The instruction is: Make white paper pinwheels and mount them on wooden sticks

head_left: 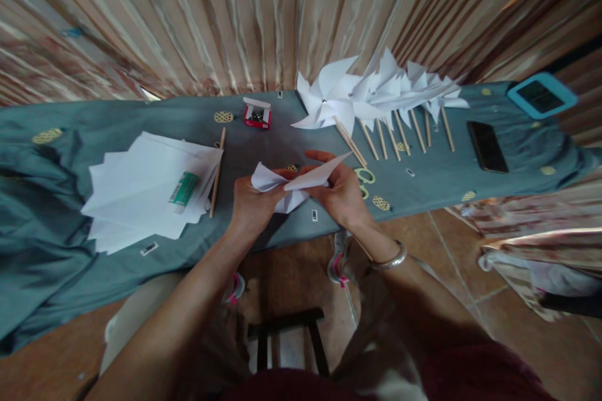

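A white paper pinwheel head, with curled and pointed flaps, is held up over the front of the cloth-covered table. My left hand grips its left side, fingers closed round the folded paper. On the right side my right hand is closed on the paper too, with one finger stretched out behind it. The paper hides several of my fingertips. Just beyond my right hand lie scissors with pale green handles, partly covered by the hand. No stick shows in this pinwheel head.
White paper sheets lie left, with a green glue stick on top and a wooden stick alongside. A red box of pins stands behind. Finished pinwheels overlap at the back right, near a phone and a blue-framed device.
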